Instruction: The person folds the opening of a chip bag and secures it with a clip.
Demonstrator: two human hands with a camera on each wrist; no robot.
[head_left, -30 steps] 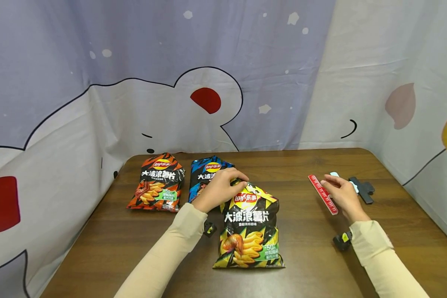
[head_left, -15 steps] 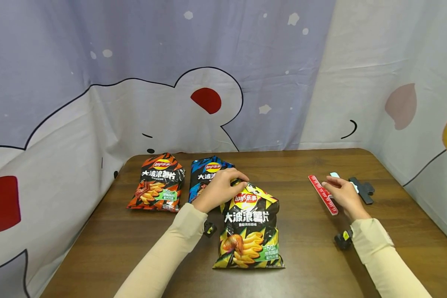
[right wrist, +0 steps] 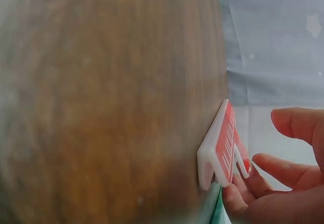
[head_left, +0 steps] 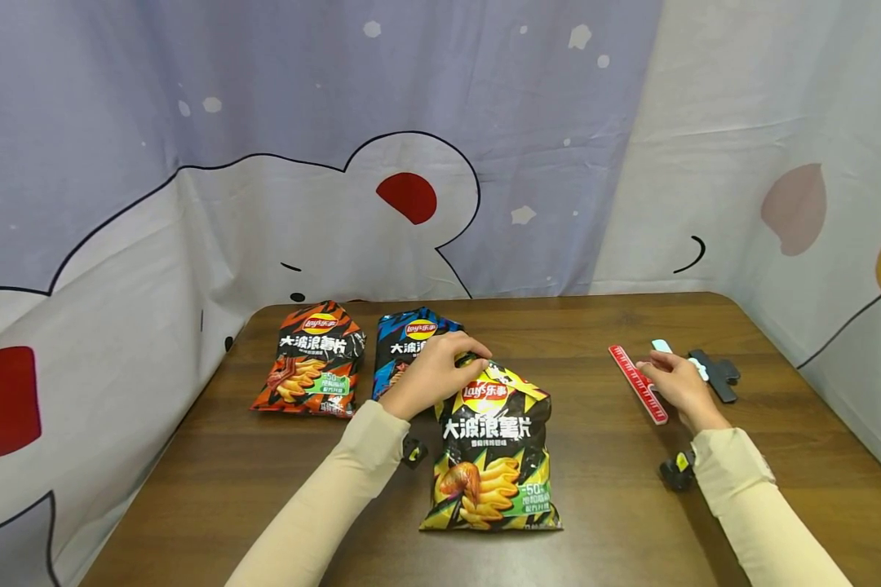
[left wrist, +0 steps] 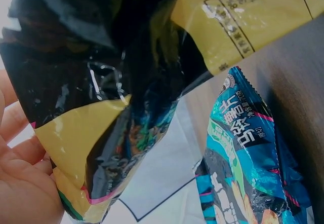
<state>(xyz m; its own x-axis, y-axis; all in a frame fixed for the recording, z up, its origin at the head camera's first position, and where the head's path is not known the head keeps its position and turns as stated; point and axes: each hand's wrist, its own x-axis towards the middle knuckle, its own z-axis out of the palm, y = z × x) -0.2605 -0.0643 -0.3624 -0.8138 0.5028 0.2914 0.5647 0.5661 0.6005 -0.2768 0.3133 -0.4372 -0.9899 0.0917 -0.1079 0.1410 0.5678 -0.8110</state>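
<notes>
At the table's middle stands a yellow and black chip bag (head_left: 490, 456), its top folded over. My left hand (head_left: 436, 373) grips the bag at its upper left corner; in the left wrist view the fingers (left wrist: 23, 150) lie against the yellow and black foil. To the right lies a red and white bag clip (head_left: 637, 385) with piano-key marks. My right hand (head_left: 679, 390) is beside the clip's right edge. In the right wrist view the fingertips (right wrist: 260, 160) are right at the clip's handle, while the thumb stands apart from it.
An orange chip bag (head_left: 312, 363) lies at the back left, and a blue chip bag (head_left: 400, 334) is partly hidden behind my left hand. A black clip (head_left: 715, 377) and a pale clip (head_left: 661, 346) lie beyond my right hand. A printed curtain (head_left: 543, 163) hangs behind the table.
My right hand has shifted slightly to the right along the red clip. The left hand and the yellow chip bag stay in place.
</notes>
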